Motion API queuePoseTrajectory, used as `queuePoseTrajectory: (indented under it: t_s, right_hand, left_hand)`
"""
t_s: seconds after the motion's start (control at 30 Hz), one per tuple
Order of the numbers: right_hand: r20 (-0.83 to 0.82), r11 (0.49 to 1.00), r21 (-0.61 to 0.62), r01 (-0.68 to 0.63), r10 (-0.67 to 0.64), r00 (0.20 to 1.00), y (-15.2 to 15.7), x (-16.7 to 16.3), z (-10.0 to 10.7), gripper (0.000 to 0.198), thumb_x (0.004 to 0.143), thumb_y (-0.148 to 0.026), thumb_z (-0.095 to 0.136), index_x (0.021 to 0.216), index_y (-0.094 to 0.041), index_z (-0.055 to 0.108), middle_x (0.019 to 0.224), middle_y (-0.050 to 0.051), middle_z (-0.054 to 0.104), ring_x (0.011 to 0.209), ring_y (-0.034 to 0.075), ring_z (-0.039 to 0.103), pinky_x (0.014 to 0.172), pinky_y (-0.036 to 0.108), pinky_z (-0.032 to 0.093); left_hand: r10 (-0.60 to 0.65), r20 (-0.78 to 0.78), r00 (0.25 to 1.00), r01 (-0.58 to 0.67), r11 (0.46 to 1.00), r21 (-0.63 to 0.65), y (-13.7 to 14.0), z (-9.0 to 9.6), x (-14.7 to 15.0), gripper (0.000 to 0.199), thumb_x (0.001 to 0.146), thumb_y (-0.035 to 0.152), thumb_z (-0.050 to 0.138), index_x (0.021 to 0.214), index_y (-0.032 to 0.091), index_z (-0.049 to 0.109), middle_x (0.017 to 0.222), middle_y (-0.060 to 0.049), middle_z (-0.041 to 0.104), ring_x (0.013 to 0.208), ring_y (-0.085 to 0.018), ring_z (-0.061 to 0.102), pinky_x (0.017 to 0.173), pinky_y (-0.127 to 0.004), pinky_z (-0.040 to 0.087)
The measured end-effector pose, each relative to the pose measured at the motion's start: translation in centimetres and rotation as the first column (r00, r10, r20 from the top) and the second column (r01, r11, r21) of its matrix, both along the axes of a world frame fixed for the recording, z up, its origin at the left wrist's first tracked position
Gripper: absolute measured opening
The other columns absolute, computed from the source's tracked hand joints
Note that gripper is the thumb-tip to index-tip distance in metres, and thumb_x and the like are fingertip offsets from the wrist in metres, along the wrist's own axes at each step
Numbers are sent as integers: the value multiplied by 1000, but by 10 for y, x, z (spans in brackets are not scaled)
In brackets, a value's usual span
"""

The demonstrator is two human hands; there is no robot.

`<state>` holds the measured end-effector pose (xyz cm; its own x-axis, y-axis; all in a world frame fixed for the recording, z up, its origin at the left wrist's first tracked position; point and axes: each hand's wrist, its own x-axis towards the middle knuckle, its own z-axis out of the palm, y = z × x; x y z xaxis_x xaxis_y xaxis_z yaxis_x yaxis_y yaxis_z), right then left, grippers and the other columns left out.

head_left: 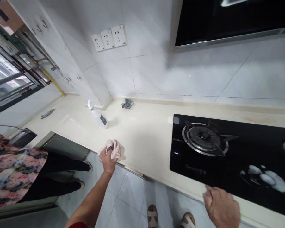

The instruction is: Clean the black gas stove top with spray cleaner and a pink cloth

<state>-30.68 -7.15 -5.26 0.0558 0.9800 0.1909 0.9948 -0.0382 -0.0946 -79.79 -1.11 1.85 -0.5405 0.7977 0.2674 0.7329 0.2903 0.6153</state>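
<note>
At the front edge of the cream countertop (pixel 142 139), my left hand (pixel 108 162) is closed on a crumpled pale pink cloth (pixel 117 150) with a dark patch. The cloth rests on the counter. A white spray bottle (pixel 97 117) stands just beyond it, and a blue-grey scrubbing rag (pixel 127 103) lies near the wall. My right hand (pixel 221 207) is curled into a fist at the counter's front edge, beside the black gas stove (pixel 237 142). Nothing shows in its fingers, though the palm side is hidden. White foam (pixel 271 178) lies on the stove's front right part.
Another person in a flowered top (pixel 16 171) stands at the left near a sink (pixel 23 137). A grey cloth (pixel 48 113) lies on the far left counter. The burner (pixel 204 137) has raised metal supports. A black range hood (pixel 232 22) overhangs the stove.
</note>
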Motion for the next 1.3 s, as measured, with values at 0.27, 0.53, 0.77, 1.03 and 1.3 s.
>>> queuePoseTrajectory:
  t_s: [0.27, 0.53, 0.77, 1.03, 1.3]
  right_hand:
    - [5, 1000, -14, 18, -18, 1000, 1, -3, 2, 36, 95, -28, 39, 105, -17, 72, 109, 13, 67, 96, 29, 58, 81, 42, 41]
    - [-42, 996, 82, -19, 22, 999, 5, -5, 0, 24, 95, -24, 44, 100, -19, 66, 102, 9, 65, 94, 25, 55, 82, 39, 39]
    - [-187, 978, 206, -18, 57, 981, 12, -13, 4, 16, 93, -22, 46, 93, -22, 62, 89, 4, 62, 84, 22, 54, 76, 37, 36]
    - [-576, 969, 239, 70, 83, 813, 20, -4, 8, 25, 98, -35, 41, 85, -25, 61, 83, 3, 62, 80, 21, 60, 76, 35, 46]
    - [-515, 998, 41, -50, 64, 855, 111, -39, 92, 45, 93, -50, 48, 135, -38, 57, 155, 6, 39, 143, 30, 35, 111, 51, 34]
  left_hand:
    - [-449, 58, 892, 451, 891, -45, -37, -41, 156, 36, 60, 45, 89, 89, 32, 73, 151, -8, 48, 141, -45, 33, 116, -61, 18]
    - [-670, 164, 724, 678, 735, 11, -13, -11, 247, 38, 57, 26, 89, 91, 28, 71, 119, -10, 66, 113, -36, 55, 107, -57, 33]
    - [-586, -14, 810, 575, 791, 208, 51, 59, 260, 33, 69, 22, 80, 99, 22, 68, 118, -10, 63, 109, -28, 56, 96, -46, 45]
    - [-939, -67, 338, 866, 338, -368, 60, 6, 301, 110, 66, 52, 79, 158, 31, 24, 167, -14, 18, 151, -48, 13, 113, -67, 21]
    - [-660, -421, 623, 653, 735, -186, 63, -55, 167, 52, 95, 39, 48, 145, 30, 51, 155, -10, 46, 145, -33, 38, 108, -52, 35]
